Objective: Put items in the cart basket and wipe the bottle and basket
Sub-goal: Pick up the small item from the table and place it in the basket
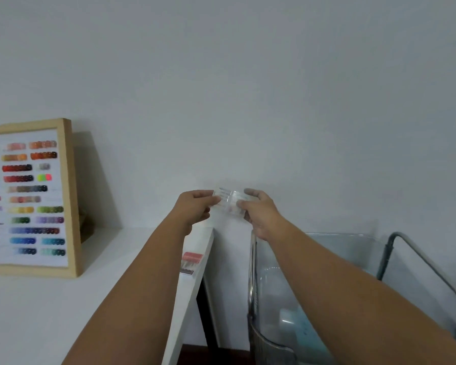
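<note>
Both arms stretched fwd, hands raised in front of the pale wall point(248, 75). Left hand point(192, 206) and right hand point(258, 212) hold one small clear packet point(231, 202) between them, up in the air, above the gap betw. table and cart basket. Left fingers point(213, 200) curled, pinching packet's left end; right fingers point(244, 205) curled round its right end, thumb on top. Packet blurred; faint print on it, contents can't be told.

Cart basket point(327, 259) lower right: clear-walled tub w/ metal rim, grey tube handle point(406, 248) at its far right. Right forearm crosses over it. Pale blue-white shape point(290, 325) lies low inside; too blurred to name.

White table point(63, 312) lower left, edge running toward the wall. Near that edge, partly hidden behind left forearm, a small pink-and-white card or pack point(191, 262) lying flat. Far left on table: wood-framed colour chart point(29, 198), upright, leaning back toward wall, rows of coloured dots. Sth brown just behind frame, unclear.
</note>
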`<state>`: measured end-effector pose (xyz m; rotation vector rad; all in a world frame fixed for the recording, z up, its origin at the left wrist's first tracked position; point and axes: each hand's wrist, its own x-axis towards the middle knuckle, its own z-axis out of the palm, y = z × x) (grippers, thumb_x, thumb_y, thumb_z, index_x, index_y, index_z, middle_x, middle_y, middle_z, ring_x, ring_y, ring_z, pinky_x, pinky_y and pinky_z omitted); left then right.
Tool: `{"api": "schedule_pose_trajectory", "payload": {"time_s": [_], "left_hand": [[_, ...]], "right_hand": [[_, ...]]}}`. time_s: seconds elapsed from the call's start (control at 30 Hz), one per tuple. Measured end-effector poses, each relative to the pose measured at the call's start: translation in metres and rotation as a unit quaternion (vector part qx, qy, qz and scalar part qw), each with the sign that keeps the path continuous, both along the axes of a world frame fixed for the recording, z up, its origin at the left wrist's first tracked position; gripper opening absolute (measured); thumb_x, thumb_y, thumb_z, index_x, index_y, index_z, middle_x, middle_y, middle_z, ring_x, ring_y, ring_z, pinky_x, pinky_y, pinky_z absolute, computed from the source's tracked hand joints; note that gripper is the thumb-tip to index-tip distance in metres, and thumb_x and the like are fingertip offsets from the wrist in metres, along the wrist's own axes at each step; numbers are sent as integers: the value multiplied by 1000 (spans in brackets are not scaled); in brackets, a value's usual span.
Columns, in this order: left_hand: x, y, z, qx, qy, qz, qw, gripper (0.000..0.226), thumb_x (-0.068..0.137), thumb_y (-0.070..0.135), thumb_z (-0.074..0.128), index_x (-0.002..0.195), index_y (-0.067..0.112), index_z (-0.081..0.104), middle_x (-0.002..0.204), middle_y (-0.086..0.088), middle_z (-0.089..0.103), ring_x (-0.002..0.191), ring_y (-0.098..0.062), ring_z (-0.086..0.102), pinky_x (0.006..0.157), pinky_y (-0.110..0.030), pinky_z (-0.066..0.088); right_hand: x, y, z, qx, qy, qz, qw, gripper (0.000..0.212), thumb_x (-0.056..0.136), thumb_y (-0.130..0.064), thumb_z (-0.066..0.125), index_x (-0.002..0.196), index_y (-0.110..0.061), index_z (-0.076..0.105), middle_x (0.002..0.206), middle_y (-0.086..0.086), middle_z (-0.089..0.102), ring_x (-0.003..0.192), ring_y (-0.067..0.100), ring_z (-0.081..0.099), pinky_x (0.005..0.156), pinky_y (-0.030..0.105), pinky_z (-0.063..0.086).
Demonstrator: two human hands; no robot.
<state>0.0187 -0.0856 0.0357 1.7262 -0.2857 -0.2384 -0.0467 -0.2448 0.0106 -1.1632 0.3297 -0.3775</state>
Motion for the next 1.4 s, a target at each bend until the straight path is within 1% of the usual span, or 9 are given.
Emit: {"api": "schedule_pose_trajectory", "payload": {"time_s": [0.17,0.33,0.47,0.63,0.8,0.93,1.0,1.17,1.4], "left_hand": [[-31,-48,10,35,-12,-57,998,22,80,22,81,97,16,69,93,-2,71,74,-13,65,55,-19,54],[-58,-102,1,107,-27,-94,989,32,76,20,84,99,6,67,87,-8,71,64,-14,67,52,-20,54],[-76,-139,-27,177,-58,-103,977,28,73,25,86,85,10,65,83,-7,68,68,-17,64,53,-25,54],[-97,-175,-79,288,-44,-98,952,22,73,24,79,76,6,67,68,-10,63,59,-24,65,76,-41,62],[-95,-190,-132,426,-59,-106,897,22,84,16,69,104,6,65,100,-11,67,96,-25,69,74,-29,54],[-90,-193,-156,434,-11,-95,896,34,85,19,71,116,6,64,98,-8,66,86,-20,66,63,-21,50],[-87,-197,-162,424,28,-88,901,34,82,18,74,110,1,66,76,-6,63,67,-19,65,52,-20,50],[-85,-204,-175,422,54,-70,902,33,78,27,80,84,6,55,69,-2,57,53,-10,57,35,-18,44],[-89,-210,-183,362,95,-96,922,49,77,11,82,119,6,60,96,-13,64,82,-27,70,65,-30,58]], "right_hand": [[-39,-56,12,-77,11,-13,997,39,84,9,61,112,-18,55,114,14,60,92,24,60,88,39,52],[-82,-118,6,-183,75,-6,980,36,82,4,67,113,-13,59,90,9,61,65,12,57,52,19,47],[-106,-153,-26,-303,210,-41,929,29,76,-2,73,101,-13,64,80,3,58,60,11,51,48,20,41],[-116,-174,-76,-359,293,-4,886,20,76,-10,76,91,-14,64,73,1,57,65,16,54,56,24,44],[-108,-174,-112,-403,336,67,849,27,80,-10,69,107,-14,63,101,10,61,90,23,62,78,32,56],[-100,-174,-129,-486,360,124,787,37,84,-10,64,121,-14,62,125,9,60,112,24,59,89,27,48],[-95,-177,-133,-525,369,127,756,36,84,-9,65,120,-10,64,125,8,62,112,24,60,90,26,47],[-90,-189,-135,-564,366,142,726,50,78,-9,75,125,-12,60,128,9,57,113,24,58,90,28,50],[-98,-194,-152,-683,316,184,632,61,68,-27,85,123,-25,59,125,3,55,116,23,49,91,36,44]]}}
